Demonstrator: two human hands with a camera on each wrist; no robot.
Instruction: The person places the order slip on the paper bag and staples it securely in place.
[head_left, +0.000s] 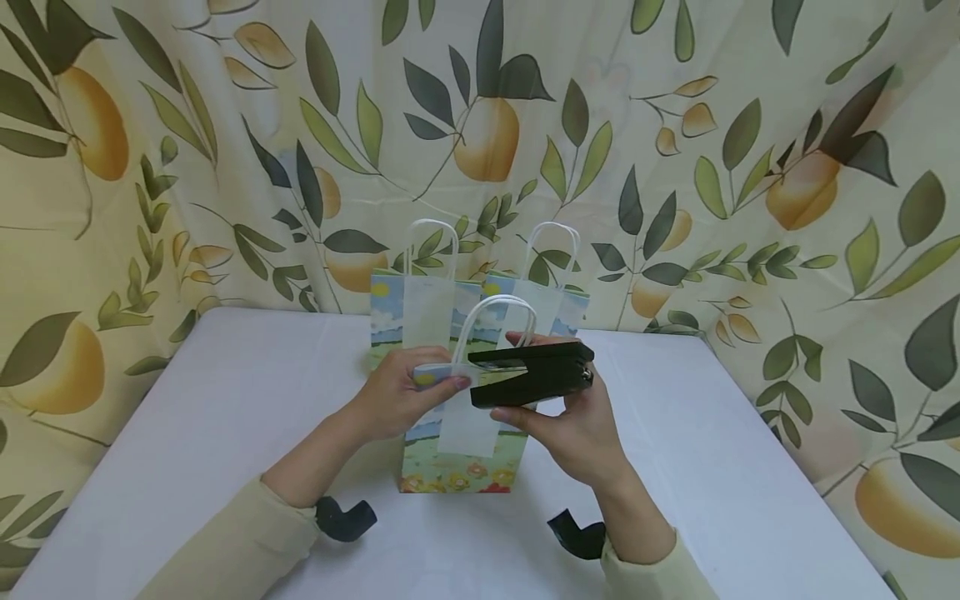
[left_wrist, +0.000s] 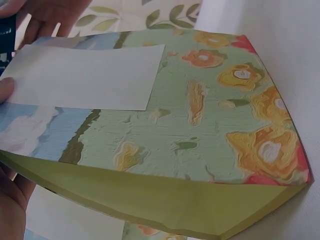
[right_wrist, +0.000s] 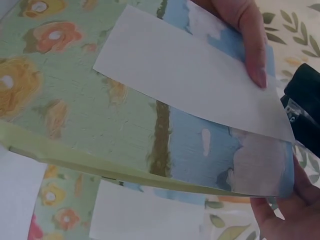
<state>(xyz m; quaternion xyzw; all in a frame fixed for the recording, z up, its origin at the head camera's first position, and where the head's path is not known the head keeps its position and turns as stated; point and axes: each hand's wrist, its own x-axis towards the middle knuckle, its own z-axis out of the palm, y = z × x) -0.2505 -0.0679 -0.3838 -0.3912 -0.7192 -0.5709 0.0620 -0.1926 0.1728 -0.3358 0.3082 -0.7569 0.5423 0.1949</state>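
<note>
A paper gift bag [head_left: 465, 473] with a flower-and-sky print stands upright in front of me. A white paper strip [left_wrist: 95, 77] lies down its face, and a white twisted handle [head_left: 491, 302] rises from its top. My left hand [head_left: 397, 396] pinches the bag's top edge, thumb on the near side. In my right hand [head_left: 581, 429] I grip a black stapler [head_left: 558, 372], held sideways with its mouth facing left, right at the bag's top edge. The right wrist view shows only the stapler's end, beside the bag's top.
Two similar gift bags, one at the left [head_left: 386, 312] and one at the right [head_left: 573, 310], stand behind on the white table [head_left: 300, 358]. A fruit-patterned curtain [head_left: 247, 167] hangs behind. Black curved pieces [head_left: 347, 520] sit by both wrists.
</note>
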